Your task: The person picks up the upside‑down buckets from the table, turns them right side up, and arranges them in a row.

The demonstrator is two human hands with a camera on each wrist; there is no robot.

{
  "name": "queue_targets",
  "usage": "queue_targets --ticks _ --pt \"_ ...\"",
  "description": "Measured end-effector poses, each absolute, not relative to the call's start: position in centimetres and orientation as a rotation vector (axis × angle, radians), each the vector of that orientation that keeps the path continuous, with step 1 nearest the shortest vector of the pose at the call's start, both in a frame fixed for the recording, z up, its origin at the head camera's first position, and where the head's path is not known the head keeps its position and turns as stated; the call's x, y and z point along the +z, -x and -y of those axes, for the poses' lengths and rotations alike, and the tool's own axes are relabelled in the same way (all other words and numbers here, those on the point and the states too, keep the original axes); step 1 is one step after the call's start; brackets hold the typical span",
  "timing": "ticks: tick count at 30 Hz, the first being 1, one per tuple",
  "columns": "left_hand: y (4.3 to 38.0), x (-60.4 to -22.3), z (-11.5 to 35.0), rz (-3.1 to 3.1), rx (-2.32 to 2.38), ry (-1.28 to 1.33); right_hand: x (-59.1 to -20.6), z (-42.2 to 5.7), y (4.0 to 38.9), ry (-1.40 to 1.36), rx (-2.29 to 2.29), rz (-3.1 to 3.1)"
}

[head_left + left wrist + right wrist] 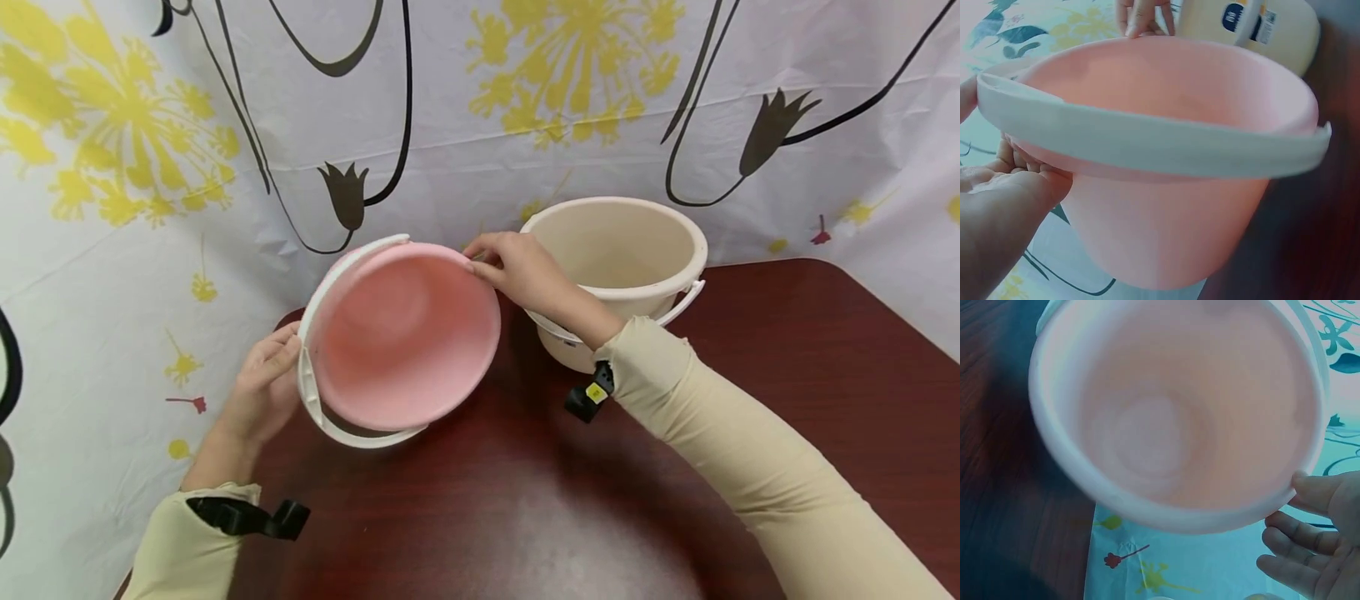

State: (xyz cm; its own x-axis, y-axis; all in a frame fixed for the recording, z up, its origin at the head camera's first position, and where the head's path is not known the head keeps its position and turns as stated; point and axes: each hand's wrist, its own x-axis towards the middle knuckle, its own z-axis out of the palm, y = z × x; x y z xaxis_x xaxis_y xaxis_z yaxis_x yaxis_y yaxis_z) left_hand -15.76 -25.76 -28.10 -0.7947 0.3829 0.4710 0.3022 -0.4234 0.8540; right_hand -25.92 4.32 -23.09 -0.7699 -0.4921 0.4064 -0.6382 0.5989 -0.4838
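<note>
A pink bucket [411, 333] is held tilted above the table, its mouth facing the head camera. My left hand [261, 379] grips its rim at the left, beside the end of the white handle [1160, 145]. In the left wrist view, that hand's fingers lie under the rim. On the far right side, my right hand [528, 271] pinches the rim; the right wrist view shows the thumb against the edge of the bucket [1179, 519]. Its inside looks bare. Just right of it stands a cream bucket [697, 254], upright and partly hidden behind the right wrist.
The dark red wooden table [480, 517] lies under both buckets. Behind it hangs a white cloth [450, 108] with yellow and brown flower prints. The cream bucket's white handle [682, 304] droops at its front, and a label [1247, 24] marks its side.
</note>
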Motion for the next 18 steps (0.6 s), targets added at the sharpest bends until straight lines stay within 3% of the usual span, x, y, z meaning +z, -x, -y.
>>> queue_targets --ticks 18 --pt "16.0 -27.8 24.5 -0.820 2.868 -0.741 -22.8 -5.4 26.6 -0.837 1.061 2.479"
